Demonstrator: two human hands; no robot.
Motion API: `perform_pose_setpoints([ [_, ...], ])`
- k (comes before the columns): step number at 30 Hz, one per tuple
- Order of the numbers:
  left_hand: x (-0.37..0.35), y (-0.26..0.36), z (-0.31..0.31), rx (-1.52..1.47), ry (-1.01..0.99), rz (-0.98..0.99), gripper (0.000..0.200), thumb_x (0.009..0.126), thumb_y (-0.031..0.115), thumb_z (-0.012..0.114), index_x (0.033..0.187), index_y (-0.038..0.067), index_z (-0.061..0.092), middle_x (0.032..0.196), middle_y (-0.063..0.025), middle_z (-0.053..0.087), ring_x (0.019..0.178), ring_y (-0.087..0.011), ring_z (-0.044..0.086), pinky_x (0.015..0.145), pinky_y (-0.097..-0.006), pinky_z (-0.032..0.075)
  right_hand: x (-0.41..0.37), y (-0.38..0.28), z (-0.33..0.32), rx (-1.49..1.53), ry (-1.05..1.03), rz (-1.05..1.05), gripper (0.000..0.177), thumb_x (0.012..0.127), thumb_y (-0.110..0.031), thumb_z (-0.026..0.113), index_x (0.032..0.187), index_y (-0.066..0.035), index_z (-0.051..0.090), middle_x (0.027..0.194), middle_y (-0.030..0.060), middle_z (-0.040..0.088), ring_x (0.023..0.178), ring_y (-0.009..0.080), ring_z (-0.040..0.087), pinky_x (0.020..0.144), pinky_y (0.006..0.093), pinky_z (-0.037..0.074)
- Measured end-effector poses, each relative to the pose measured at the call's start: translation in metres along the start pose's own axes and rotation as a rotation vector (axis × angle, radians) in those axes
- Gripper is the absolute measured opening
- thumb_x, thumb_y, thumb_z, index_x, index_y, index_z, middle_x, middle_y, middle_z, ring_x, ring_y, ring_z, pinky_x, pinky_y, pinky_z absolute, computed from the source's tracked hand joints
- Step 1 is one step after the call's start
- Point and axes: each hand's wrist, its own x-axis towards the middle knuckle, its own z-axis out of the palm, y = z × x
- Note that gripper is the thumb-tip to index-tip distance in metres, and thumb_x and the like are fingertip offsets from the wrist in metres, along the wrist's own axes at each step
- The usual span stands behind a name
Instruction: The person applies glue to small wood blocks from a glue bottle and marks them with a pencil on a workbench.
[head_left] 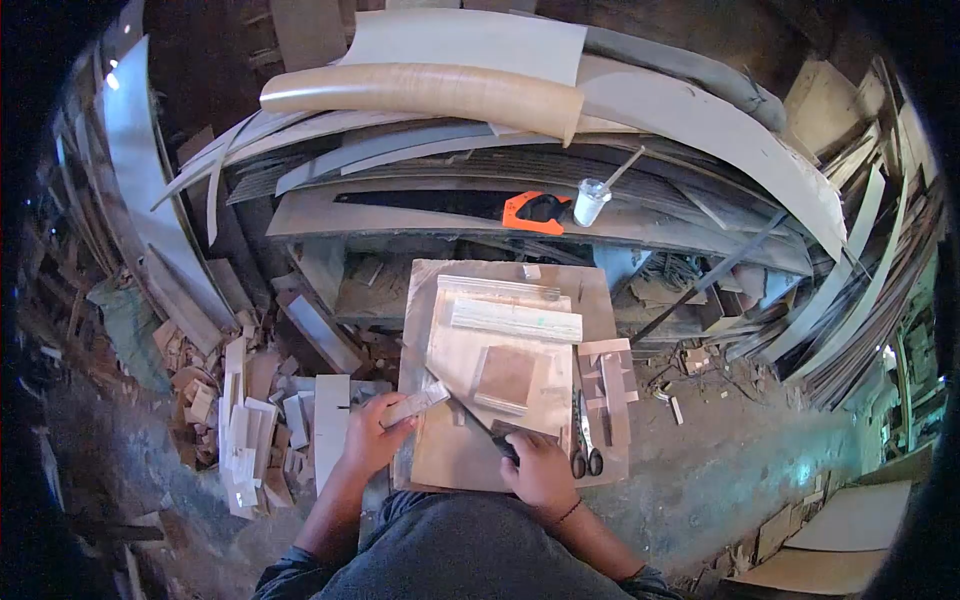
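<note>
Holding a wood strip [415, 405] and knife [472, 417] over a board [450, 462]
Left hand [375, 432] grips the wood strip at the board's left edge; right hand [540, 470] clenches the knife, blade angled toward it

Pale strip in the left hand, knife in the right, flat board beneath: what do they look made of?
Small pale strip, gripped by the left hand: likely raw wood, matte, straight-cut edges. Dark slim knife, gripped by the right hand: blade probably metal, thin and dark; handle material unclear. Flat tan board: probably plywood or laminate, smooth, faint sheen.
</note>
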Motion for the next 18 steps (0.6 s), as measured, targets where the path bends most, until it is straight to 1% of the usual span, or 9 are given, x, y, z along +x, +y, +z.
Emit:
perform_pose_setpoints([
  [1,-0.001,-0.002,0.001,0.0,-0.011,-0.014,0.035,0.078,0.013,0.078,0.109,0.003,0.065,0.099,-0.0182,0.069,0.09,-0.0313,0.069,0.076,-0.0385,0.053,0.0,-0.003,0.001,0.048,-0.003,0.042,0.03,0.076,-0.015,0.068,0.103,-0.004,0.063,0.092,0.019,0.066,0.084,0.0391,0.065,0.075,0.0461,0.053],
  [2,-0.003,-0.003,0.001,0.0,-0.024,-0.03,0.035,0.079,0.014,0.078,0.109,0.003,0.065,0.1,-0.0188,0.069,0.09,-0.0323,0.069,0.077,-0.0388,0.053,0.0,-0.008,-0.001,0.056,-0.016,0.076,0.029,0.077,-0.011,0.064,0.104,-0.001,0.062,0.093,0.0215,0.065,0.086,0.041,0.064,0.078,0.047,0.053],
  [5,-0.001,-0.005,-0.001,0.092,-0.089,-0.052,0.039,0.08,0.02,0.077,0.112,0.003,0.063,0.101,-0.0208,0.069,0.093,-0.0362,0.068,0.078,-0.0401,0.053,-0.002,-0.017,0.001,0.19,0.027,0.113,0.028,0.077,-0.007,0.061,0.104,0.001,0.059,0.094,0.0232,0.064,0.084,0.0417,0.064,0.076,0.0479,0.052],
  [6,-0.002,-0.008,0.0,0.112,-0.087,-0.043,0.04,0.08,0.024,0.076,0.111,0.003,0.063,0.1,-0.0218,0.068,0.093,-0.0391,0.067,0.077,-0.0427,0.053,-0.002,-0.018,0.004,0.219,0.088,0.052,0.022,0.083,-0.007,0.061,0.103,0.002,0.057,0.087,0.023,0.064,0.077,0.0396,0.064,0.07,0.046,0.051],
  [9,-0.006,-0.009,-0.003,0.091,-0.145,-0.051,0.039,0.08,0.024,0.077,0.11,0.004,0.063,0.097,-0.0212,0.069,0.089,-0.0392,0.068,0.075,-0.0442,0.053,-0.002,-0.04,-0.003,0.433,-0.103,0.23,0.026,0.092,-0.018,0.061,0.105,0.003,0.054,0.086,0.0243,0.064,0.081,0.0441,0.065,0.072,0.0468,0.052],
  [10,-0.008,-0.007,-0.005,0.104,-0.154,-0.058,0.039,0.079,0.024,0.077,0.11,0.004,0.063,0.096,-0.021,0.069,0.088,-0.0393,0.068,0.074,-0.0444,0.053,-0.002,-0.043,0.002,0.478,-0.093,0.223,0.027,0.096,-0.022,0.06,0.105,0.002,0.053,0.082,0.0243,0.065,0.081,0.0433,0.065,0.071,0.045,0.051],
  [13,-0.009,-0.005,-0.008,0.123,-0.179,-0.06,0.039,0.079,0.024,0.078,0.11,0.005,0.063,0.095,-0.0205,0.069,0.087,-0.0395,0.068,0.074,-0.0449,0.053,-0.003,-0.04,0.027,0.5,-0.082,0.206,0.015,0.095,-0.013,0.059,0.101,0.0,0.054,0.071,0.0147,0.061,0.064,0.0223,0.062,0.06,0.0365,0.048],
  [15,-0.008,-0.011,-0.009,0.111,-0.191,-0.041,0.04,0.079,0.024,0.078,0.11,0.006,0.063,0.095,-0.0202,0.069,0.087,-0.0395,0.068,0.074,-0.0448,0.053,0.0,-0.041,0.036,0.561,-0.084,0.217,0.018,0.095,-0.011,0.058,0.109,-0.001,0.054,0.072,0.013,0.061,0.064,0.0198,0.062,0.061,0.0346,0.048],
  [18,-0.003,-0.029,0.002,-0.083,-0.143,0.093,0.041,0.08,0.029,0.077,0.111,0.006,0.063,0.096,-0.0195,0.069,0.088,-0.0387,0.068,0.075,-0.0452,0.052,0.002,-0.05,0.036,0.614,-0.092,0.228,0.029,0.095,-0.01,0.058,0.123,-0.003,0.053,0.074,0.0112,0.062,0.065,0.0177,0.062,0.062,0.0324,0.049],
])
